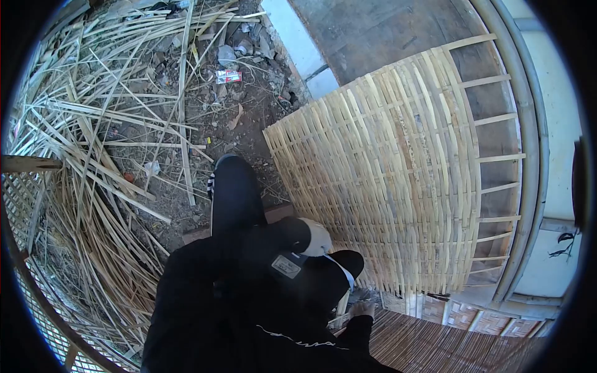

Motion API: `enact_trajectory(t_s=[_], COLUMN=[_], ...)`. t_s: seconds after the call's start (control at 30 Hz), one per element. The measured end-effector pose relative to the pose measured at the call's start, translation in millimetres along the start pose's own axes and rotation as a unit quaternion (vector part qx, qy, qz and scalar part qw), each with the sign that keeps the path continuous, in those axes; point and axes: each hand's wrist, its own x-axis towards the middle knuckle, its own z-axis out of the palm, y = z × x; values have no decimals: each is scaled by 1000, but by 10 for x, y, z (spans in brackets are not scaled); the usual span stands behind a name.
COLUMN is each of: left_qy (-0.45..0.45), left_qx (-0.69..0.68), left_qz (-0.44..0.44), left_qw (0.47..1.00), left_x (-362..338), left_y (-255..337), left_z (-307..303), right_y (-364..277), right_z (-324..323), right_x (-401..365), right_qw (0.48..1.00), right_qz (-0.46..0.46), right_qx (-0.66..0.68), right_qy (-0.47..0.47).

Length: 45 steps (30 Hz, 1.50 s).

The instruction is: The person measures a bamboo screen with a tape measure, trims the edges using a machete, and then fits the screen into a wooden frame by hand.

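My left hand (319,238), pale and apparently gloved, reaches out of a black sleeve over my bent leg. It lies at the lower left edge of a large woven bamboo mat (392,168); its fingers are hidden. A thin pale strip (342,271) runs from beside it across my dark knee. Lower down, my right hand (362,309) is near the mat's bottom edge, close to some short pale strips (341,306). Its fingers are too dim and small to make out. Bare slat ends (497,158) stick out of the mat's right side.
Loose bamboo strips (106,242) lie heaped on the dirt at left, with litter and a red-white packet (228,76) farther up. Bamboo poles (533,143) edge the right side. Behind the mat is a grey slab (385,31). A brown slatted surface (448,345) lies at lower right.
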Motion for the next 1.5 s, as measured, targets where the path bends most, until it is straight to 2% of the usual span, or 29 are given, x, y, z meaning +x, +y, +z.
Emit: enact_trajectory(t_s=[0.03, 0.07, 0.1, 0.13, 0.17, 0.2, 0.23, 0.27, 0.3, 0.33, 0.4, 0.43, 0.47, 0.6, 0.7, 0.77, 0.93, 1.13, 1.17, 1.23, 1.3, 1.37, 1.43, 1.5], left_qy=[2, 3, 5, -47, -100, -100, -137, -175, -182, -186, -102, -103, -95, -55, -51, -56, -71, -75, -83, -92, -90, -95, -99, -89], left_qx=[10, 21, 20, 69, 122, 129, 155, 181, 171, 178, 95, 99, 86, 69, 72, 66, 75, 52, 67, 83, 81, 76, 68, 58], left_qz=[2, 6, 19, 36, 57, 74, 68, 60, 51, 61, 19, 26, -4, -74, -77, -89, -80, -95, -85, -74, -76, -82, -90, -94], left_qw=[1000, 1000, 1000, 996, 986, 984, 976, 966, 967, 964, 990, 989, 992, 993, 993, 992, 992, 991, 991, 990, 990, 989, 989, 990], left_x=[131, 234, 310, 411, 532, 636, 705, 717, 738, 689, 609, 598, 599, 480, 358, 409, 494, 539, 523, 513, 510, 508, 509, 501], left_y=[-50, -123, -216, -300, -354, -402, -470, -526, -602, -620, -673, -691, -705, -757, -691, -738, -835, -754, -734, -714, -716, -723, -739, -765], left_z=[22, 73, 130, 169, 200, 260, 337, 362, 392, 362, 276, 230, 173, 4, -143, -113, -31, -16, -35, -62, -75, -87, -88, -80], right_y=[153, 280, 372, 471, 589, 715, 838, 818, 831, 870, 885, 1135, 1143, 804, 692, 720, 682, 588, 624, 739, 747, 738, 626, 616], right_z=[-412, 54, 204, 411, 362, 113, -139, 45, 126, -26, -206, -110, -143, 181, 232, 190, 303, 804, 706, 337, 340, 373, 676, 707], right_x=[562, -179, -537, -756, -674, -51, 574, 311, 1, 112, 371, 594, 582, 168, 121, 329, 84, -1329, -1140, -289, -195, -254, -868, -874], right_qw=[936, 993, 992, 993, 987, 934, 817, 688, 683, 690, 702, 734, 738, 702, 684, 635, 676, 737, 697, 719, 740, 717, 711, 703], right_qz=[71, -11, -20, -30, -24, -117, -227, -326, -245, -243, -277, -257, -255, -277, -289, -368, -331, -300, -328, -330, -332, -287, -280, -271], right_qx=[75, -30, -90, -106, -148, -322, -522, -647, -688, -682, -655, -624, -620, -651, -665, -675, -655, -602, -636, -610, -584, -630, -640, -653], right_qy=[-337, -110, -84, -36, -65, -99, -88, -45, -5, 3, 41, 72, 79, 80, 80, 79, 68, 65, 58, 47, 34, 79, 80, 79])
